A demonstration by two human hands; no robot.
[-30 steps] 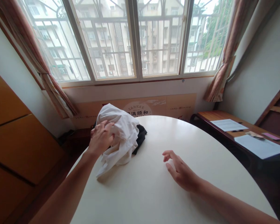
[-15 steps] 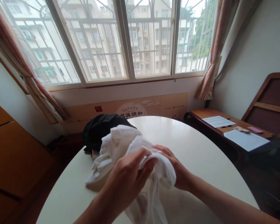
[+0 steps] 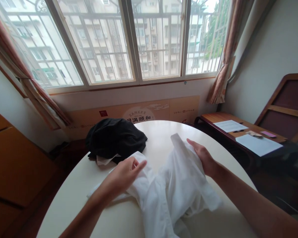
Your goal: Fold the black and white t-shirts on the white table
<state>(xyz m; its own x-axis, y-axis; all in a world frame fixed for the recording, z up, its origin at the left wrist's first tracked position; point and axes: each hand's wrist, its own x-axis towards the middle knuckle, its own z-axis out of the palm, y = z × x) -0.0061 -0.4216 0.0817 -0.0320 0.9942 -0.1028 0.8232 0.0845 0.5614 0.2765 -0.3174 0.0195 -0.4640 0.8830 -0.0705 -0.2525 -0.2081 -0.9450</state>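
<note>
A thin white shirt lies loosely bunched across the front of the table, with a long seamed strip running down its middle. My left hand is closed, its thumb and fingers pinching the shirt's left part. On the other side my right hand grips the shirt's right part, thumb up and the other fingers partly hidden by cloth. Between the hands a stiffer white band of the shirt sticks up. Just beyond my left hand sits a heap of black cloth, with a pale piece of fabric showing under it.
Everything rests on a round white table. To the right stands a low wooden table with paper sheets, pens and a pink item. A printed cardboard panel leans below the barred window.
My hands have moved apart, left hand leftward and right hand rightward. The bunched white shirt has come down off the black heap and spread open between them.
</note>
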